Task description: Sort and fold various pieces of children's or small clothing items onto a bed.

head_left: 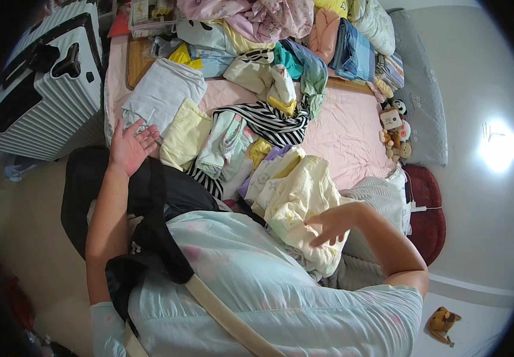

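My left hand (131, 147) is turned palm up with its fingers apart and nothing in it. It is by the near edge of a folded white cloth (164, 92), left of a folded pale yellow garment (186, 134). My right hand (332, 225) has its fingers stretched out over a pale yellow printed cloth (304, 193); whether it touches the cloth I cannot tell. Between the hands lie a mint-white printed garment (224, 146), a black-and-white striped cloth (263, 122) and several rumpled clothes.
Heaped clothes and bedding (269, 24) cover the far side of the pink-sheeted bed (346, 134). A ribbed silver suitcase (60, 101) stands left, a black bag (90, 196) near my left arm. Plush toys (396, 134) sit right, beside a grey padded panel (420, 101).
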Action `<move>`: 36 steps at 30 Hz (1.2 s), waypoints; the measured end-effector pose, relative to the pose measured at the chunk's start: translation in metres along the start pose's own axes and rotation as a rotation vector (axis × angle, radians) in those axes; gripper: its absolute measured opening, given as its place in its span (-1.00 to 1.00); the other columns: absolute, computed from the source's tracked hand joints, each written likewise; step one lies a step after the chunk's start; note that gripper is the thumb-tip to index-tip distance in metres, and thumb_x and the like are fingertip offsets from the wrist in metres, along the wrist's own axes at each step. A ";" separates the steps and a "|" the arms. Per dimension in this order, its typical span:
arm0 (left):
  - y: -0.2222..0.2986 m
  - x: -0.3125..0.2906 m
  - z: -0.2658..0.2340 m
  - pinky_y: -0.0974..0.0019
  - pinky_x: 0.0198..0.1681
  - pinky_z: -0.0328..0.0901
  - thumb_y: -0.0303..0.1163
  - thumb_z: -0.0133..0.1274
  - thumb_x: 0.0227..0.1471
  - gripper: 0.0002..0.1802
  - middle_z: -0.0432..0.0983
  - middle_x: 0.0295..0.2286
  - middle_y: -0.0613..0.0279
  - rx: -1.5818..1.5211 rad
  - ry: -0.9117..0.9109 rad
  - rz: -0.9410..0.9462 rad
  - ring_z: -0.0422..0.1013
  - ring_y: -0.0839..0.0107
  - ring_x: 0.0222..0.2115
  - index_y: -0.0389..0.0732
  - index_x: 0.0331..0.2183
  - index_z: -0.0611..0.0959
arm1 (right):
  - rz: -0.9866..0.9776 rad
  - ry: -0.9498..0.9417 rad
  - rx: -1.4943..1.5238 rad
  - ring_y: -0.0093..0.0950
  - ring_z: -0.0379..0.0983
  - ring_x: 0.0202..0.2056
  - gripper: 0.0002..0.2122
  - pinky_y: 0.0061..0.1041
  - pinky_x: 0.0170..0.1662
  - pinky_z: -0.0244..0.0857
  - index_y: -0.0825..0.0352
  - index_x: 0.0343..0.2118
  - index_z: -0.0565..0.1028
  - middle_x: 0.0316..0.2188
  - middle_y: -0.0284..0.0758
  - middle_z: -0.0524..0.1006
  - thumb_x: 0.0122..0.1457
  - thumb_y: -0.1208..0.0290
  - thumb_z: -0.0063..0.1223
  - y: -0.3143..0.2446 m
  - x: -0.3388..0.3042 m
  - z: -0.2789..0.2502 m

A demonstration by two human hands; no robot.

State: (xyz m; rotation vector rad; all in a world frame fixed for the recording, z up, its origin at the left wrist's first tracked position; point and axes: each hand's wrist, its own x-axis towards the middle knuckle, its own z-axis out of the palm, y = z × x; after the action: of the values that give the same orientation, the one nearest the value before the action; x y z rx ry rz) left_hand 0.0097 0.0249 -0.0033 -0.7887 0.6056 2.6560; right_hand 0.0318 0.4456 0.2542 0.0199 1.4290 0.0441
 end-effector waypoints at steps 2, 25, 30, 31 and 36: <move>0.000 -0.001 0.002 0.05 0.10 -0.03 0.26 -0.32 0.03 -0.15 0.30 -0.08 -0.05 -0.002 0.000 0.009 0.23 0.11 -0.03 -0.21 0.13 0.12 | -0.004 0.034 0.310 -0.42 0.51 -0.36 -0.33 -0.40 -0.30 0.44 0.33 -0.01 0.33 -0.43 -0.24 0.54 -0.05 -0.13 0.11 0.027 0.006 -0.017; -0.011 0.024 -0.012 0.26 -0.24 0.27 -0.18 0.01 0.00 -0.66 0.45 -0.39 0.22 0.094 0.180 0.238 0.41 0.35 -0.34 -0.09 -0.19 0.39 | 0.477 -0.337 -0.104 -0.31 0.45 -0.22 -0.31 -0.18 -0.14 0.36 0.43 -0.31 0.48 -0.34 -0.14 0.50 -0.25 -0.23 0.22 0.047 0.075 -0.099; -0.011 0.027 -0.012 0.28 -0.28 0.28 -0.22 -0.02 0.03 -0.70 0.45 -0.39 0.20 0.131 0.244 0.298 0.41 0.36 -0.37 -0.15 -0.21 0.40 | 0.272 -0.055 -0.209 -0.43 0.51 -0.51 -0.56 -0.42 -0.40 0.45 0.41 -0.44 0.52 -0.56 -0.24 0.54 -0.05 0.01 0.18 -0.004 0.062 -0.177; -0.011 0.026 -0.014 0.28 -0.28 0.28 -0.22 -0.02 0.03 -0.70 0.45 -0.39 0.20 0.132 0.244 0.295 0.41 0.36 -0.37 -0.15 -0.21 0.40 | 0.181 0.027 -0.275 -0.44 0.51 -0.54 -0.62 -0.44 -0.42 0.45 0.40 -0.50 0.53 -0.60 -0.26 0.54 -0.01 0.07 0.17 -0.035 0.058 -0.187; -0.009 0.026 -0.012 0.28 -0.29 0.29 -0.24 0.00 0.04 -0.70 0.44 -0.38 0.19 0.104 0.238 0.286 0.41 0.35 -0.36 -0.16 -0.21 0.40 | -0.437 0.601 -0.730 -0.37 0.50 -0.50 -0.63 -0.41 -0.34 0.36 0.38 -0.57 0.52 -0.63 -0.23 0.53 0.01 0.09 -0.04 -0.122 0.111 -0.213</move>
State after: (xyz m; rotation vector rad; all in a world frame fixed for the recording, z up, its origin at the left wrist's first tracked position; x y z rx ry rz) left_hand -0.0021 0.0313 -0.0305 -1.0669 0.9761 2.7726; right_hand -0.1615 0.3256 0.1091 -0.9730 1.9077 0.2226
